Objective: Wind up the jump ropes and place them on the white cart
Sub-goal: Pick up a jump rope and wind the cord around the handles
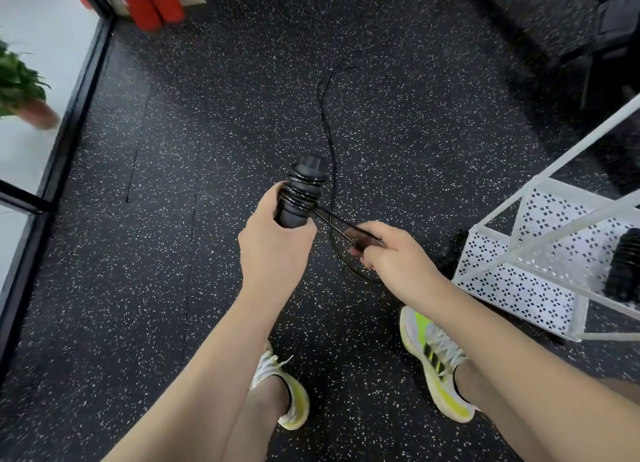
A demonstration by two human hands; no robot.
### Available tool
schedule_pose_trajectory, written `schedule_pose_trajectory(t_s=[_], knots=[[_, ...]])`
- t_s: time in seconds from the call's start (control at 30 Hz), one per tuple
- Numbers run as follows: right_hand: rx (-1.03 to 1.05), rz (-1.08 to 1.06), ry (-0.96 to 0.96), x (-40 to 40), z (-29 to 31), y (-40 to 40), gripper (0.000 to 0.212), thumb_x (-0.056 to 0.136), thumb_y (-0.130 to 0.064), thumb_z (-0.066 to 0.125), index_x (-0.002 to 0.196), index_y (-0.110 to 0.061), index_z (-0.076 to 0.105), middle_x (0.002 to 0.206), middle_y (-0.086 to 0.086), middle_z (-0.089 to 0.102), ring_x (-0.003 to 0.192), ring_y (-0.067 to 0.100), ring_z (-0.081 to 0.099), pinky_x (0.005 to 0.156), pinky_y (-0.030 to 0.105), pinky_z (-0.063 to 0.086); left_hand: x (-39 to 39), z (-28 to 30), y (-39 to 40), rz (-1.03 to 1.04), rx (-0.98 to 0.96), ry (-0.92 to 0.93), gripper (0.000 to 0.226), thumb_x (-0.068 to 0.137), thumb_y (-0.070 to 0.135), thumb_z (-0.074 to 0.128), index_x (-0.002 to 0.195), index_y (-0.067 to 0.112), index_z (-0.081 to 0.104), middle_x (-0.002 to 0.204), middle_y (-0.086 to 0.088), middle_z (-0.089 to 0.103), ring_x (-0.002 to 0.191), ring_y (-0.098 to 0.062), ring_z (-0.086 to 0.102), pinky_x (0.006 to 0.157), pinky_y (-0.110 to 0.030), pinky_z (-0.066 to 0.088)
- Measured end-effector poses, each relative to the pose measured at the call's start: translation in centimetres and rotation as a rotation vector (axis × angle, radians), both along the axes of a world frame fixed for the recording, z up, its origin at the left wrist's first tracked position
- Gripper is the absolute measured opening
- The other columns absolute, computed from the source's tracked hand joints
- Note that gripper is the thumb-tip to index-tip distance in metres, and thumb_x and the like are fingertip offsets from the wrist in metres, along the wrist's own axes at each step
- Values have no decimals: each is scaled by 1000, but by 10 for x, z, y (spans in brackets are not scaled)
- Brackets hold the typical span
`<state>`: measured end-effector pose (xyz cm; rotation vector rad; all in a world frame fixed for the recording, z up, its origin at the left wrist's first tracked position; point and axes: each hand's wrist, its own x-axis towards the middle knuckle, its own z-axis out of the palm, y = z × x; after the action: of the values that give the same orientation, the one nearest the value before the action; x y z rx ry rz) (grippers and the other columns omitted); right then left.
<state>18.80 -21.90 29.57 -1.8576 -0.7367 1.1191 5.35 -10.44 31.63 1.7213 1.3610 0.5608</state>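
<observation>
Above the speckled black floor (173, 288) our left hand (273, 243) grips the lower end of the black handles (299, 193), whose upper part carries several turns of the jump rope (325, 115). Our right hand (388, 250) pinches the rope just beside the handles, the loose length trailing away across the floor ahead. At our right stands the white cart (540, 253), with another wound black rope (625, 264) lying in its tray.

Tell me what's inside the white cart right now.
On a shelf of the white cart lies one black wound rope bundle, partly cut off by the frame edge. The remaining shelves are out of view.
</observation>
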Motion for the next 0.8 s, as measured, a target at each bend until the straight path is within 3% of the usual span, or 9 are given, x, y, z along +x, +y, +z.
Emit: schedule_pose_trajectory(t_s=[0.1, 0.17, 0.23, 0.3, 0.43, 0.53, 0.67, 0.73, 0.8], knots=[[5, 42, -27, -5, -5, -2, 57, 93, -4, 45, 106, -58, 56, 100, -19, 70, 92, 29, 67, 82, 51, 55, -1, -1, 3, 5, 3, -1, 41, 85, 18, 71, 117, 43, 64, 79, 15, 68, 60, 5, 53, 54, -7, 40], [-2, 64, -75, -8, -10, -3, 57, 96, 1, 39, 110, -52, 56, 101, -15, 71, 95, 22, 67, 87, 52, 56, -1, -1, 3, 0, 3, 7, 40, 85, 18, 71, 115, 43, 64, 77, 16, 68, 59, 5, 53, 54, -7, 40], [-17, 90, -141, -6, -12, -2, 54, 96, 6, 34, 111, -38, 60, 100, -6, 71, 91, 19, 67, 85, 45, 59, -1, -1, 4, 2, 5, 13, 41, 85, 18, 70, 117, 43, 64, 78, 17, 68, 59, 6, 53, 55, -5, 39], [-43, 100, -218, -2, -11, -2, 48, 96, 7, 33, 106, -29, 64, 95, 1, 71, 82, 21, 68, 72, 33, 60, -2, 0, 4, 8, 7, 19, 43, 85, 19, 70, 120, 42, 64, 80, 17, 68, 60, 7, 53, 55, -4, 39], [-48, 18, -286, 5, -9, -2, 44, 99, 3, 37, 94, -29, 67, 86, -7, 71, 64, 2, 63, 60, 17, 51, -3, -1, 4, 10, 0, 20, 42, 85, 20, 71, 119, 44, 63, 82, 17, 69, 61, 7, 54, 55, -5, 39], [-34, 24, -338, 6, -11, -2, 34, 99, -2, 41, 102, -29, 60, 89, -6, 68, 76, 9, 65, 60, 10, 46, -3, -1, 5, 12, 8, 26, 43, 86, 21, 69, 122, 44, 62, 82, 17, 69, 61, 6, 54, 54, -6, 40], [-124, 153, -533, 10, -19, -3, 34, 102, -6, 41, 127, -26, 50, 108, -2, 57, 89, 13, 57, 69, 17, 42, -4, 2, 9, 33, 41, 29, 46, 87, 22, 69, 125, 44, 60, 85, 16, 69, 63, 6, 55, 54, -7, 40], [-264, 261, -638, 14, -24, -5, 46, 99, 0, 42, 140, -21, 44, 116, 3, 52, 95, 20, 56, 80, 32, 49, -7, 3, 14, 74, 50, 14, 46, 86, 19, 69, 125, 44, 61, 86, 16, 69, 64, 8, 55, 55, -5, 39], [-394, 326, -700, 14, -24, -9, 54, 94, 5, 42, 142, -20, 40, 118, 6, 50, 92, 26, 57, 81, 42, 52, -10, 3, 17, 98, 50, 16, 44, 87, 19, 69, 122, 44, 61, 86, 16, 69, 64, 9, 54, 55, -4, 38]])
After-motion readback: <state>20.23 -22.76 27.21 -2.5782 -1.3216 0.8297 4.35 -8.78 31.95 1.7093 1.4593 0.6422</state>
